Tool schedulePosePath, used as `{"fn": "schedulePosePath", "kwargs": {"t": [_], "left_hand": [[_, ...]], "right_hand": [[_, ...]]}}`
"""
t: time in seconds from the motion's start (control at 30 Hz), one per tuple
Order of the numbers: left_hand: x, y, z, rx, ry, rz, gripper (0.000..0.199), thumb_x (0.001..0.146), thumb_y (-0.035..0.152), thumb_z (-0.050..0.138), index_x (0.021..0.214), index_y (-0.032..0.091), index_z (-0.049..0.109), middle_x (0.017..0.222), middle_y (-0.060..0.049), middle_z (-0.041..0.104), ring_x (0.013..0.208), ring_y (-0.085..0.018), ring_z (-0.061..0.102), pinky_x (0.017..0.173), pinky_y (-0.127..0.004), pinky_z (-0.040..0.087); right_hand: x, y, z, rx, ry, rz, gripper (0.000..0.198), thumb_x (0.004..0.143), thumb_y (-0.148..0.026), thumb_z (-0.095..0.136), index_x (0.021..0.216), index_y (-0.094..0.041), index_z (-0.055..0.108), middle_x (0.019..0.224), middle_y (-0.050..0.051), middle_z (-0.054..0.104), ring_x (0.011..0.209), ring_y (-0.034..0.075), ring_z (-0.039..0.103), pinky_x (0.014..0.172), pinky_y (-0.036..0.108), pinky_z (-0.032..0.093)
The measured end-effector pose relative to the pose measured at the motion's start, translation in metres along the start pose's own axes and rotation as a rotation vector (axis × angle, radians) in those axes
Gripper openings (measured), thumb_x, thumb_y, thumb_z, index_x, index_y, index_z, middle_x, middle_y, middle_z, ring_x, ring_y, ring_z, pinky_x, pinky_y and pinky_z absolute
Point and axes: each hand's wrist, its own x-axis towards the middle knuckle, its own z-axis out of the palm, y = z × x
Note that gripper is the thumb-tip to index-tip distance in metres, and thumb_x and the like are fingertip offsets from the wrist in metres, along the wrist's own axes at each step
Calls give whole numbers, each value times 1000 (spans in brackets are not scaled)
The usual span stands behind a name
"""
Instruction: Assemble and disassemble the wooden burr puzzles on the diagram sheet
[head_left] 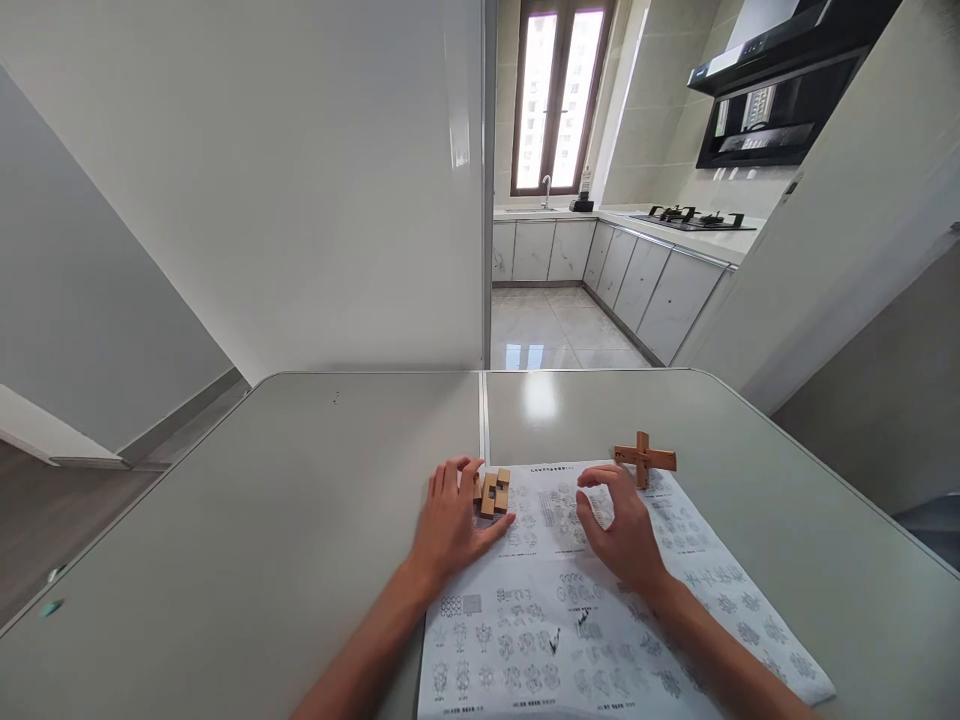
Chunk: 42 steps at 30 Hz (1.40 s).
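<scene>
On the table lies a large printed sheet (540,570) covered with small line diagrams. Near its upper left corner sit several notched light-wood puzzle pieces (489,494), side by side. My left hand (454,515) curves around their left side, thumb and fingers apart; part of one piece is hidden by the fingers. Above the sheet's middle, my right hand (619,525) has its thumb and index finger bent with a gap between them, and nothing shows there. Just beyond it, a cross-shaped assembly of darker wooden puzzle pieces (643,459) rests at the sheet's upper edge.
The grey table (300,540) has a seam running away from me. A white wall panel (360,180) stands behind its left part. Past the far edge, a kitchen shows cabinets (637,275), a gas stove (694,217) and a window (559,100).
</scene>
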Motion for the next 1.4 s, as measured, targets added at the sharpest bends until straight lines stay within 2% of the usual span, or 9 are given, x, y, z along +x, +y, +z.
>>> {"fn": "schedulePosePath", "kwargs": {"t": [0.17, 0.3, 0.47, 0.63, 0.9, 0.97, 1.1, 1.23, 1.4], "left_hand": [[1, -3, 2, -113, -117, 78, 81, 89, 52, 73, 153, 27, 29, 156, -13, 44, 147, -36, 39, 119, -56, 38], [1, -2, -1, -171, -161, 102, 66, 95, 37, 68, 151, 29, 34, 152, -10, 50, 142, -32, 46, 118, -53, 42], [2, 3, -7, -211, -212, 119, 59, 94, 33, 68, 147, 31, 41, 139, -9, 59, 130, -32, 55, 109, -51, 50], [0, 7, -10, -238, -272, 184, 64, 94, 34, 71, 149, 35, 40, 137, -7, 63, 131, -30, 55, 110, -50, 48], [2, 5, -31, -277, -300, 196, 87, 77, 26, 77, 153, 31, 37, 139, -9, 60, 132, -32, 55, 108, -47, 51], [4, -1, -37, -236, -299, 221, 81, 75, 27, 78, 148, 30, 44, 137, -9, 61, 130, -32, 55, 111, -49, 48], [6, -11, -46, -169, -306, 216, 64, 74, 34, 80, 134, 31, 58, 136, -9, 59, 122, -31, 60, 106, -46, 51], [6, -19, -50, -133, -318, 138, 57, 73, 48, 83, 125, 31, 66, 122, -7, 59, 100, -26, 66, 86, -37, 56], [7, -29, -52, -128, -382, 61, 67, 67, 64, 85, 122, 30, 66, 92, 0, 63, 75, -19, 62, 67, -30, 50]], "right_hand": [[-1, -1, 1, 24, -31, 0, 13, 96, -17, 54, 106, -24, 53, 99, 6, 62, 94, 26, 62, 81, 43, 54], [-2, 0, 4, 47, -98, 15, 10, 97, -17, 52, 104, -24, 54, 96, 6, 62, 92, 25, 62, 79, 41, 54], [-5, -1, 7, 81, -247, 22, 14, 97, -16, 52, 107, -24, 56, 100, 7, 65, 94, 25, 64, 82, 42, 57], [-8, -9, 8, 105, -414, -22, 34, 96, -16, 54, 128, -27, 55, 127, 11, 62, 118, 28, 63, 96, 48, 58], [-11, -14, 14, 20, -521, -150, 72, 93, -21, 67, 157, -35, 36, 161, 10, 44, 149, 34, 42, 115, 58, 47], [-11, -15, 15, 25, -555, -174, 70, 94, -21, 67, 157, -35, 37, 163, 10, 43, 151, 34, 38, 116, 60, 45], [-9, -18, 14, 66, -534, -154, 58, 94, -20, 65, 148, -33, 47, 156, 10, 49, 143, 33, 48, 112, 59, 50], [-9, -20, 12, 88, -514, -98, 40, 94, -20, 66, 130, -31, 57, 147, 11, 55, 135, 32, 55, 105, 56, 56], [-9, -21, 11, 107, -522, -70, 21, 93, -22, 70, 112, -29, 63, 153, 11, 48, 137, 33, 53, 104, 57, 57]]}}
